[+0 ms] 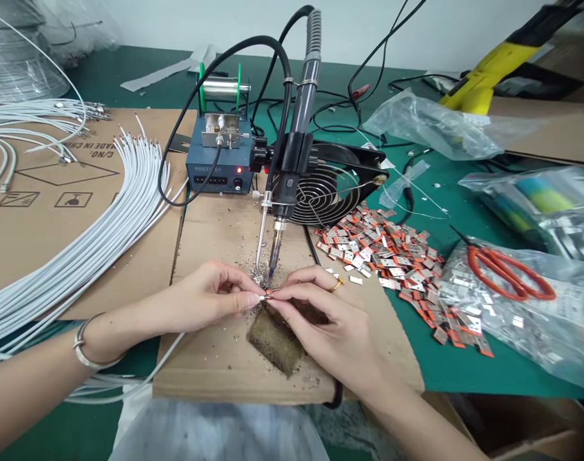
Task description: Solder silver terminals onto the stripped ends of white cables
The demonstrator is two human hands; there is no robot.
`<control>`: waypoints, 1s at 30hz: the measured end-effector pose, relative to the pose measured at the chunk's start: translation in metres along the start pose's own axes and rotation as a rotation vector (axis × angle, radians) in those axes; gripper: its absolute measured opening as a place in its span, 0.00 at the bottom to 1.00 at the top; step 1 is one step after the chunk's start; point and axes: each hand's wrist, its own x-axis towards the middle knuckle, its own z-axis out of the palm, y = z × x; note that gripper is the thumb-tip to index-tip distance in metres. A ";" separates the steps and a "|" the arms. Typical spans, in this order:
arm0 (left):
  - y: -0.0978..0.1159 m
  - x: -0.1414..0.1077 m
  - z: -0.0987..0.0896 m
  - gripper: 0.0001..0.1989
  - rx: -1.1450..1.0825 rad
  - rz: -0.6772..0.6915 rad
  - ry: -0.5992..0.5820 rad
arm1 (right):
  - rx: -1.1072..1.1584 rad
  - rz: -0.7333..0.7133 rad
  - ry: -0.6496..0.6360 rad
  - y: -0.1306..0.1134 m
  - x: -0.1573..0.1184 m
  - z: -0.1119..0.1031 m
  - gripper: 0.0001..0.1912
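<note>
My left hand (pixel 215 294) pinches the end of a white cable (pixel 170 353), which trails away below my wrist to the lower left. Opposite it, the fingers of my right hand (pixel 328 317) are closed on a small metal-and-orange piece (pixel 269 292), mostly hidden by the fingertips. Both hands meet right under the tip of a soldering iron (pixel 288 182) clamped upright in a stand. Beside that tip ends a thin metal feed tube (pixel 260 240). Below the fingers lies a worn, brownish sponge (pixel 275 339) with dark specks around it.
Behind stands a blue solder feeder (pixel 219 168) carrying a solder spool (pixel 222 89). A black fan (pixel 325 192) sits beside it. Metal-and-orange pieces (pixel 383 246) are heaped at right, near orange-handled scissors (pixel 510 272). Bundled white cables (pixel 114 224) cover the left cardboard.
</note>
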 end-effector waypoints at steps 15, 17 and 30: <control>-0.003 0.000 0.002 0.12 0.012 0.042 0.008 | 0.070 0.100 -0.077 -0.002 0.002 0.000 0.05; -0.002 0.001 0.002 0.12 0.020 0.040 0.012 | 0.127 0.196 -0.141 -0.003 0.002 -0.001 0.07; 0.000 -0.001 0.000 0.14 -0.003 -0.013 0.048 | 0.532 0.710 -0.420 0.001 0.008 -0.008 0.27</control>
